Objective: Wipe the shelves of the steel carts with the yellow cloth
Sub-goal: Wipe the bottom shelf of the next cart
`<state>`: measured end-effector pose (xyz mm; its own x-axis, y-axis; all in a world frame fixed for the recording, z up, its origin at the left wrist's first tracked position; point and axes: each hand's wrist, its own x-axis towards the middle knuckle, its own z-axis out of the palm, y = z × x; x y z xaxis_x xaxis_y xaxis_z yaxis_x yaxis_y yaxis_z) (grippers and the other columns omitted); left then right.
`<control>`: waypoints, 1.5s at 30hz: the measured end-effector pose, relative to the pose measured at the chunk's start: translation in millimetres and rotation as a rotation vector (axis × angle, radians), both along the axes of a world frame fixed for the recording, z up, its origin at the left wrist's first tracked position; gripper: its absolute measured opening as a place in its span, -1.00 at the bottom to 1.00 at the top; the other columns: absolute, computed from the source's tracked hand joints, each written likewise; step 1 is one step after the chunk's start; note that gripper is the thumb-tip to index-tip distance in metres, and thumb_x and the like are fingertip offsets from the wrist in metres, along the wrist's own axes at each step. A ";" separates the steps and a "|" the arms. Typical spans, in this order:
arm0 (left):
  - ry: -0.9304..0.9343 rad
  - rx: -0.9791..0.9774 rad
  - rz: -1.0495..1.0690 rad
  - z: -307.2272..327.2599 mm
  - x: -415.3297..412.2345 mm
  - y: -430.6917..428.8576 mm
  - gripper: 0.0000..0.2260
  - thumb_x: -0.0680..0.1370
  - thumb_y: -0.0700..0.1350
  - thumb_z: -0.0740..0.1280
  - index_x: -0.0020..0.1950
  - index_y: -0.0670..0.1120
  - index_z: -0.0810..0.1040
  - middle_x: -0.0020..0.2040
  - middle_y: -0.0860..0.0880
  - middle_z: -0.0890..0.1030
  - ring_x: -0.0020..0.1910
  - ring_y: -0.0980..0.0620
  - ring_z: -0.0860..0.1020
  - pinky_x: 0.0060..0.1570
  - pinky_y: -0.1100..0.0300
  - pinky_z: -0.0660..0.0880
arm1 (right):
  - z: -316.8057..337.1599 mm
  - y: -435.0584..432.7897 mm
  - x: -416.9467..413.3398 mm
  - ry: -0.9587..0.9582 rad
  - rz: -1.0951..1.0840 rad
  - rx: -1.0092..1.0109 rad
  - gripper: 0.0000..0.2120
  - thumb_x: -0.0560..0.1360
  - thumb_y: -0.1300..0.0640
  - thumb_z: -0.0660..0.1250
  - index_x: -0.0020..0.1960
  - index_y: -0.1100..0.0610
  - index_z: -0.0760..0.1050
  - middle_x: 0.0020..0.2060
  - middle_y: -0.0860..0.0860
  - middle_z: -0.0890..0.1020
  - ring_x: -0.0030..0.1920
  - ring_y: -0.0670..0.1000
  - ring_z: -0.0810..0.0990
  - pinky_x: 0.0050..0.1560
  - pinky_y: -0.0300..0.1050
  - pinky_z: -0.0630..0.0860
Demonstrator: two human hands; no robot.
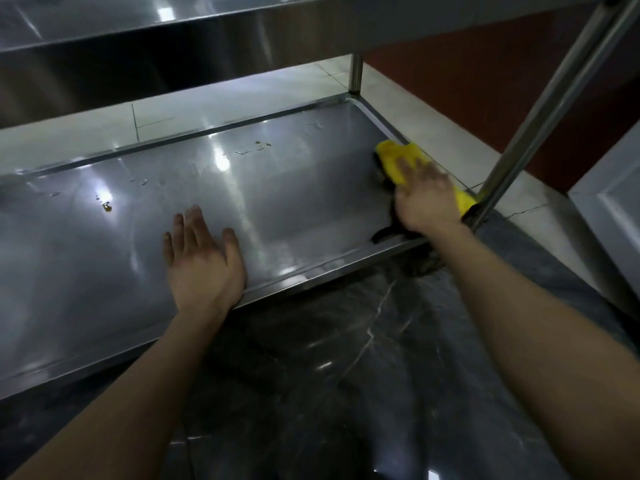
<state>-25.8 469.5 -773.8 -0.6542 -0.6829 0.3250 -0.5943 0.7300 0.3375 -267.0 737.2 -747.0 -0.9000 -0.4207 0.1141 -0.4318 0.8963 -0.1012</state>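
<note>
Steel cart's lower shelf fills most of the view. It is a shallow tray with a raised rim, set low beneath the upper shelf, so both forearms reach in over its near edge. An upright post stands at the shelf's near right corner, above the dark marbled floor.

The left hand lies flat on the steel by the front rim, fingers straight and spread, holding nothing. It seems to serve as a brace for the leaning body. The right hand, blurred, presses down on the yellow cloth with extended fingers rather than bunching it, probably to keep a broad patch of fabric against the metal. The cloth sits along the right rim, its far end toward the back corner and its near end beside the post, which suits a sweep that starts at the edge.

Water droplets dot the shelf near the back rim, and a small amber spot lies far to the left. Both are well away from the cloth, so most of this shelf looks unwiped.
</note>
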 end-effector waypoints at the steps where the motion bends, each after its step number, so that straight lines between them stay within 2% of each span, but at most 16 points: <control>1: 0.002 0.000 0.011 -2.3 -1.1 -0.3 -0.32 0.69 0.14 -0.01 0.71 -0.24 0.15 0.69 -0.24 0.29 0.73 -0.19 0.14 0.71 -0.15 -0.01 | 0.3 6.7 -4.5 -0.040 -0.056 -0.034 -0.41 0.73 0.00 0.05 0.73 0.02 0.03 0.70 0.15 0.12 0.69 0.20 0.08 0.65 0.19 0.03; 4: -0.012 0.001 0.012 -9.9 -4.2 -3.1 -0.31 0.70 0.17 -0.03 0.74 -0.20 0.09 0.71 -0.21 0.24 0.73 -0.16 0.12 0.72 -0.11 -0.03 | -0.9 -32.1 27.7 -0.078 -0.023 -0.059 -0.45 0.73 0.01 0.05 0.71 -0.01 0.11 0.69 0.13 0.16 0.67 0.21 0.12 0.62 0.24 0.07; 9: 0.029 -0.021 0.035 -11.5 -3.8 -4.6 -0.33 0.70 0.13 0.02 0.72 -0.24 0.17 0.68 -0.23 0.31 0.71 -0.20 0.20 0.70 -0.13 0.04 | -13.0 -108.1 147.3 -0.036 0.502 -0.033 -0.46 0.71 -0.05 0.10 0.69 -0.15 0.17 0.69 0.02 0.20 0.68 0.13 0.14 0.65 0.20 0.03; 11: 0.041 -0.022 0.046 -12.3 -1.6 -6.4 -0.34 0.70 0.11 0.02 0.71 -0.26 0.19 0.67 -0.24 0.32 0.70 -0.22 0.21 0.70 -0.14 0.05 | -11.5 -99.0 142.0 -0.048 0.592 -0.074 -0.46 0.71 -0.01 0.15 0.68 -0.17 0.20 0.69 0.00 0.20 0.68 0.11 0.15 0.66 0.15 0.03; 14: 0.040 0.002 0.041 -9.8 0.4 -6.6 -0.33 0.69 0.12 -0.02 0.72 -0.24 0.17 0.68 -0.24 0.31 0.71 -0.20 0.19 0.71 -0.13 0.03 | -3.5 -58.7 74.1 -0.043 0.396 -0.084 -0.43 0.71 0.06 0.15 0.70 -0.08 0.16 0.69 0.06 0.18 0.67 0.12 0.17 0.65 0.09 0.09; 17: 0.046 0.025 0.032 -6.2 -0.3 -0.5 -0.32 0.69 0.15 -0.06 0.73 -0.22 0.13 0.69 -0.24 0.28 0.72 -0.19 0.17 0.72 -0.11 0.01 | -1.3 -17.7 4.4 -0.004 0.115 -0.083 -0.44 0.72 0.09 0.13 0.70 0.04 0.16 0.67 0.17 0.21 0.64 0.21 0.21 0.59 0.21 0.20; 21: 0.025 0.038 0.003 -4.6 -4.6 6.1 -0.31 0.71 0.17 -0.10 0.75 -0.20 0.03 0.73 -0.22 0.19 0.74 -0.15 0.11 0.73 -0.07 -0.04 | -5.9 -64.8 -4.6 -0.067 -0.019 -0.109 -0.46 0.76 0.03 0.06 0.72 0.01 0.11 0.70 0.15 0.14 0.68 0.21 0.11 0.63 0.29 0.03; 22: 0.028 0.027 -0.009 -3.7 -5.7 6.7 -0.32 0.71 0.16 -0.09 0.75 -0.20 0.04 0.73 -0.22 0.19 0.74 -0.15 0.11 0.73 -0.08 -0.04 | -4.6 -87.8 5.8 -0.082 0.016 -0.092 -0.46 0.76 0.02 0.03 0.72 0.00 0.07 0.71 0.13 0.10 0.69 0.19 0.07 0.64 0.27 0.01; 24: 0.035 -0.001 -0.018 -2.0 -7.9 6.4 -0.34 0.73 0.13 -0.06 0.75 -0.22 0.05 0.72 -0.22 0.21 0.74 -0.16 0.12 0.73 -0.09 -0.03 | -3.6 -131.2 39.2 -0.116 0.232 -0.060 -0.45 0.76 0.02 0.01 0.73 -0.02 0.03 0.72 0.10 0.07 0.71 0.15 0.04 0.66 0.23 -0.02; 26: 0.042 -0.027 -0.004 1.2 -7.5 6.4 -0.39 0.76 0.07 0.01 0.74 -0.25 0.09 0.71 -0.22 0.24 0.73 -0.16 0.14 0.72 -0.10 -0.02 | -7.1 -154.3 85.4 -0.100 0.525 -0.058 -0.45 0.74 0.03 0.08 0.72 -0.06 0.11 0.71 0.07 0.13 0.70 0.12 0.08 0.66 0.19 -0.02; 28: 0.112 0.007 0.022 8.6 -4.3 7.6 -0.43 0.77 0.02 0.04 0.71 -0.27 0.17 0.69 -0.22 0.29 0.72 -0.17 0.19 0.71 -0.11 0.01 | -11.1 -155.2 115.2 -0.087 0.664 -0.098 -0.46 0.72 0.01 0.14 0.69 -0.12 0.18 0.69 0.01 0.19 0.69 0.07 0.12 0.67 0.15 -0.03; 31: 0.195 0.049 0.008 17.0 19.4 -6.1 -0.43 0.72 0.03 0.07 0.66 -0.27 0.30 0.63 -0.25 0.39 0.68 -0.21 0.27 0.70 -0.12 0.08 | -10.0 -148.2 115.3 -0.087 0.624 -0.122 -0.46 0.73 0.00 0.13 0.69 -0.18 0.15 0.70 -0.04 0.17 0.70 0.03 0.09 0.68 0.11 -0.08; 34: 0.088 -0.044 -0.008 17.7 77.5 -54.5 -0.43 0.70 0.07 0.07 0.65 -0.21 0.33 0.62 -0.28 0.39 0.67 -0.24 0.28 0.69 -0.15 0.10 | -9.7 -149.2 113.9 -0.110 0.586 -0.133 -0.47 0.74 0.00 0.11 0.69 -0.18 0.13 0.70 -0.05 0.14 0.71 0.03 0.07 0.68 0.12 -0.10; 39: -0.175 -0.064 0.196 7.9 165.6 -123.8 -0.31 0.67 0.16 -0.08 0.65 -0.26 0.27 0.66 -0.26 0.33 0.71 -0.21 0.16 0.69 -0.22 0.05 | -16.9 -167.5 116.8 -0.035 0.467 -0.167 -0.48 0.74 0.05 0.09 0.70 -0.10 0.17 0.67 0.03 0.25 0.68 0.07 0.17 0.67 0.14 -0.01; 42: -0.112 -0.058 0.249 -4.9 163.1 -122.5 -0.32 0.67 0.15 -0.06 0.68 -0.23 0.22 0.66 -0.23 0.33 0.71 -0.19 0.18 0.70 -0.20 0.02 | -16.6 -201.5 139.6 0.000 0.370 -0.167 -0.48 0.74 0.07 0.05 0.70 -0.05 0.18 0.67 0.09 0.26 0.67 0.13 0.19 0.65 0.15 0.02; 45: -0.052 -0.067 0.266 -6.1 159.6 -118.1 -0.31 0.66 0.13 -0.03 0.69 -0.25 0.20 0.65 -0.25 0.35 0.69 -0.21 0.21 0.69 -0.21 0.04 | -16.1 -237.4 200.6 -0.016 0.635 -0.134 -0.46 0.72 0.09 0.06 0.69 -0.01 0.20 0.66 0.12 0.27 0.66 0.17 0.21 0.62 0.19 0.09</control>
